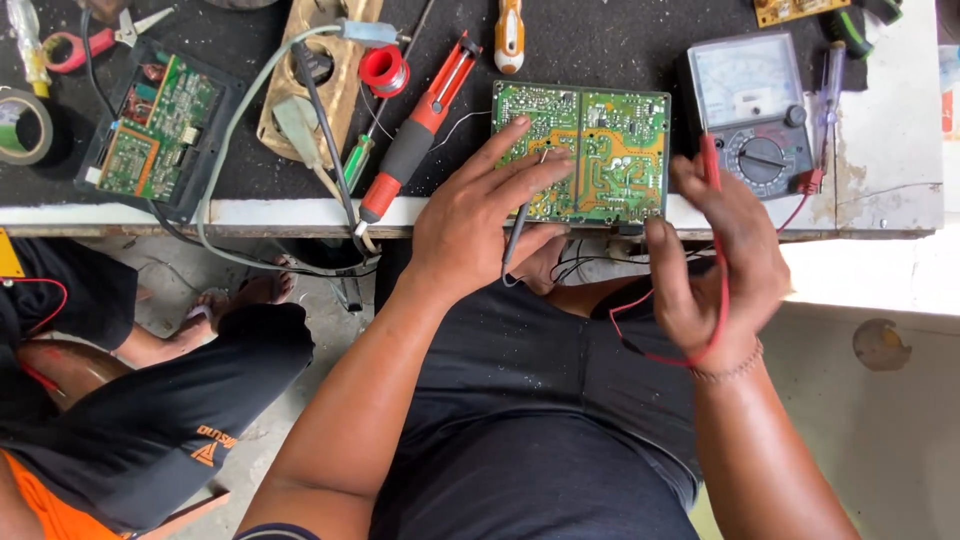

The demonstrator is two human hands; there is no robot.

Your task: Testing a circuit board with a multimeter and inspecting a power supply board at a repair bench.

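My left hand [480,215] pinches the black probe [520,215] against the green circuit board [590,150] at the table [250,213] edge. My right hand [715,265] grips the red probe [712,175], its tip hidden; the hand is blurred beside the analog multimeter [750,110].

The one camera sits on the person's head, looking straight down, close above the green circuit board [583,150].

Circuit board [590,150] corner under hands [480,215]
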